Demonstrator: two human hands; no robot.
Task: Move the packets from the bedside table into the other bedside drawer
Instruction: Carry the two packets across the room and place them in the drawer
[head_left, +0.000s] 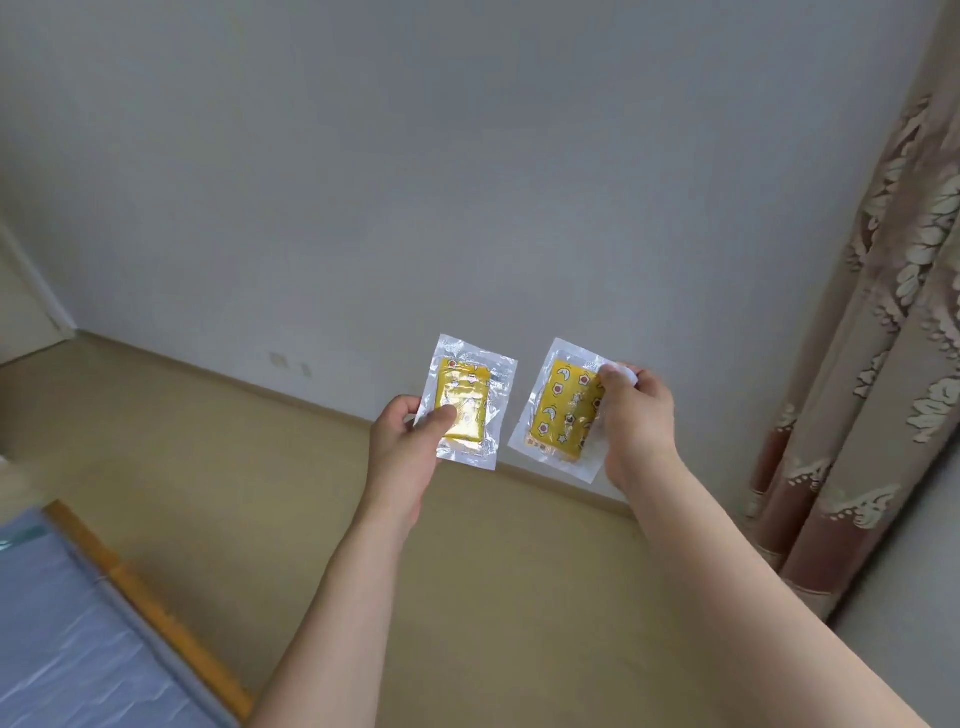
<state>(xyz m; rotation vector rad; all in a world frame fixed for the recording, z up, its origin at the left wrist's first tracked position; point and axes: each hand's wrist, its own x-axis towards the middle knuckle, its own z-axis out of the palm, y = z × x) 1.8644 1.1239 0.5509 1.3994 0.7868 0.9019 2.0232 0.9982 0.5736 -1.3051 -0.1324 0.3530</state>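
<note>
The person holds two packets out in front of the body, one in each hand, above the floor (467, 597) and in front of a pale wall (415, 182).

The left hand (410, 447) grips the left packet (467, 402) at its lower left corner. The thumb lies on the front of the packet and the other fingers are curled behind it. This packet is a clear plastic sleeve with a yellow pad inside, and it stands almost upright, a little tilted to the right.

The right hand (631, 421) pinches the right packet (563, 410) along its right edge, near the upper corner. The thumb is pressed on the front, and the fingers are behind the plastic. This packet is also clear, with a yellow pad that shows moons, stars and small flowers. It leans to the right and hangs a little lower than the hand.

The two packets are just beside each other but do not touch; a narrow strip of wall and floor shows between them. Both arms reach forward from the lower edge of the view.

At the lower left there is a corner of a bed (67, 639) with a blue cover and a wooden frame. At the right a patterned curtain (878, 338) hangs down to the floor.
</note>
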